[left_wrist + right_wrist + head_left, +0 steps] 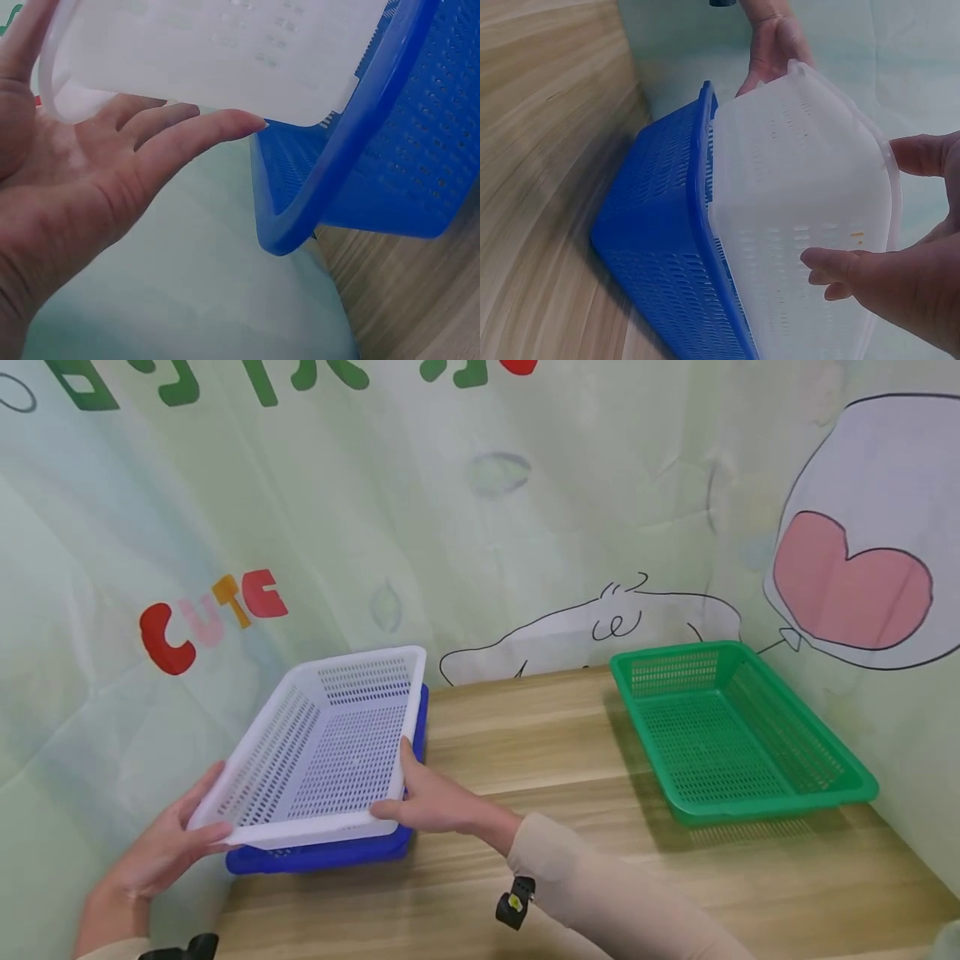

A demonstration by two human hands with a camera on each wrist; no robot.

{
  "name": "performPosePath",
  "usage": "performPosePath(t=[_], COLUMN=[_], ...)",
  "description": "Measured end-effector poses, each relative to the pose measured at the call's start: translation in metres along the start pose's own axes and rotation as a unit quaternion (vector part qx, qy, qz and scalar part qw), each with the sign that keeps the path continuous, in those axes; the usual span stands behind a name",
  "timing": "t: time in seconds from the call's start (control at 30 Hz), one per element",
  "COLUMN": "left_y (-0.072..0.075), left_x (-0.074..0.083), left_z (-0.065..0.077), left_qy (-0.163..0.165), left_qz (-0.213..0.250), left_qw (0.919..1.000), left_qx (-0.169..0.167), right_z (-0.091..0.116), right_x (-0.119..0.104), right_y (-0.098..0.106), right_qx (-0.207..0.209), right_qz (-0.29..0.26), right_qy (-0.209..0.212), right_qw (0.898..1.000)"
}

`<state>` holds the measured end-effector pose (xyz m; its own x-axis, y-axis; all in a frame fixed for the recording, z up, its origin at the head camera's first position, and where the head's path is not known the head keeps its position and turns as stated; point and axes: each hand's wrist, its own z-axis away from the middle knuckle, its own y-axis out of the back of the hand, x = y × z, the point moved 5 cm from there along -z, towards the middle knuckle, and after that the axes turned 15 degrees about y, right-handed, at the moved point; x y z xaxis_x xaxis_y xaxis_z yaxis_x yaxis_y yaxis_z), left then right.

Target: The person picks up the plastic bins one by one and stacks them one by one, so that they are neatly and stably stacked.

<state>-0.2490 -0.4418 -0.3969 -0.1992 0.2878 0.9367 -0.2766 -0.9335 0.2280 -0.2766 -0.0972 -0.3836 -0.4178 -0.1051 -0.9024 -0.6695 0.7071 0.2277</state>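
Soft, even light fills the bright head view, with a faint shadow on the bench (pixel 540 752) beside the green basket (pixel 712 743), while both wrist views look darker, hazy and soft, the white basket (pixel 780 202) pale and washed out.

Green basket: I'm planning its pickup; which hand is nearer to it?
Right. The right hand holds the white basket on its right side, left of the green basket; the left hand is farther left, at the white basket's near-left corner.
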Motion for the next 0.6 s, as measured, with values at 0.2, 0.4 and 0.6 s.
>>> performPosePath(t=[0.2, 0.4, 0.6], left_y=[0.001, 0.001, -0.005], left_x=[-0.006, -0.01, -0.016], left_z=[0.0, -0.003, -0.005], left_qy=[-0.023, 0.004, 0.01], left_qz=[0.034, 0.031, 0.015], left_qw=[0.9991, 0.9995, 0.9997], left_qx=[-0.011, 0.003, -0.015], right_z=[-0.001, -0.004, -0.002], right_x=[0.006, 0.014, 0.029], right_y=[-0.003, -0.005, -0.003], right_qx=[0.004, 0.024, 0.021], right_qz=[-0.001, -0.083, -0.066], right_qy=[-0.001, 0.043, 0.034], right_qw=[1.0, 0.995, 0.997])
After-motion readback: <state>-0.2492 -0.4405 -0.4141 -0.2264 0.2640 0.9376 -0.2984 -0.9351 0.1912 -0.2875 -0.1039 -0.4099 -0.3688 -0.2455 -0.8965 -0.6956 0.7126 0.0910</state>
